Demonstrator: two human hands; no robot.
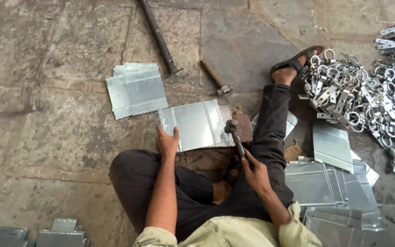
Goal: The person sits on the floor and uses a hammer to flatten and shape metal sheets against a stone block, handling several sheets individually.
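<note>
I sit on a stone floor with my legs spread. My left hand (167, 142) presses down on the near left corner of a shiny folded sheet-metal piece (197, 123) lying flat on a block in front of me. My right hand (253, 170) grips the handle of a hammer (233, 130), whose head rests near the sheet's right edge, over a reddish-brown block (245, 128).
A small stack of similar metal sheets (136, 89) lies further left. More sheets (330, 183) pile up at my right. A heap of metal rings and clamps (371, 100) fills the right side. A long iron bar (158, 36) and a second hammer (216, 77) lie ahead.
</note>
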